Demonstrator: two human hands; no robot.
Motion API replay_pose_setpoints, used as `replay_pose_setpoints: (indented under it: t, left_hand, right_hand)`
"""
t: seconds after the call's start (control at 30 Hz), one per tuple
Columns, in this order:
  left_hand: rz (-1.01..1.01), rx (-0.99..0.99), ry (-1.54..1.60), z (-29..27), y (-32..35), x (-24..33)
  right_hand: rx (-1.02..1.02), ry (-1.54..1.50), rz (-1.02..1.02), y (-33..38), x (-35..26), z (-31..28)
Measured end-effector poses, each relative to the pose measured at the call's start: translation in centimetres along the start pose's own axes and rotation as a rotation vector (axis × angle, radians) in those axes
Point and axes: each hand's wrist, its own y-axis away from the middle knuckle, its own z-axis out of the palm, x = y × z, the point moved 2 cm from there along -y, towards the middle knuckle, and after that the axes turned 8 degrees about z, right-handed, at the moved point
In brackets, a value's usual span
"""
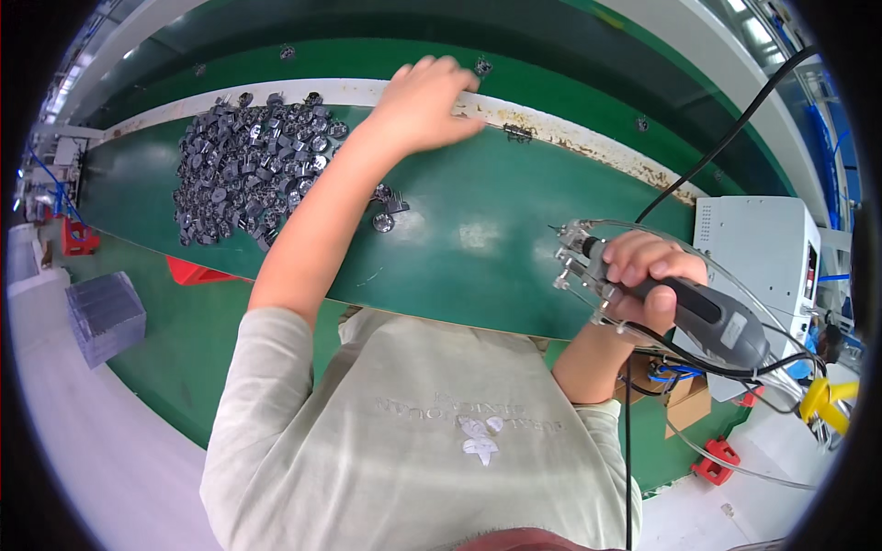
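Observation:
My right hand is wrapped round a black and grey corded hand tool with metal fittings and a thin tip pointing left. Whether it is a soldering gun or a screwdriver I cannot tell. Slightly blurred, my left hand reaches over the white rim at the table's far side. Its thumb stands apart from the fingers, and I see nothing in it. A big heap of small dark round parts with metal pins lies left of my left forearm. A few loose parts sit right of that forearm.
Beyond the rim runs a green strip carrying spaced single parts. Another part rests on the rim. At right stand a grey box-shaped machine, a black cable and a yellow fitting. The green tabletop lies before me.

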Motion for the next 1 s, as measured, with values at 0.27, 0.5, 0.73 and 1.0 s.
replay_pose_setpoints:
  t: [0.27, 0.5, 0.73, 1.0]
  left_hand:
    - [0.000, -0.255, 0.014, -3.7, 11.3, 2.8]
    - [0.229, 0.104, 0.271, 1.2, 8.8, 7.8]
    - [0.265, 0.092, 0.418, 5.9, 9.6, 7.9]
    - [0.143, 0.162, 0.381, 4.9, 8.8, 7.4]
  right_hand:
    - [-0.021, -0.027, 0.041, 0.9, 1.2, -0.7]
    - [-0.038, -0.111, 0.044, 0.4, 0.6, 0.2]
    - [-0.053, -0.074, 0.068, 0.5, 0.2, 0.3]
    - [-0.091, -0.095, 0.095, 0.1, 0.2, 1.4]
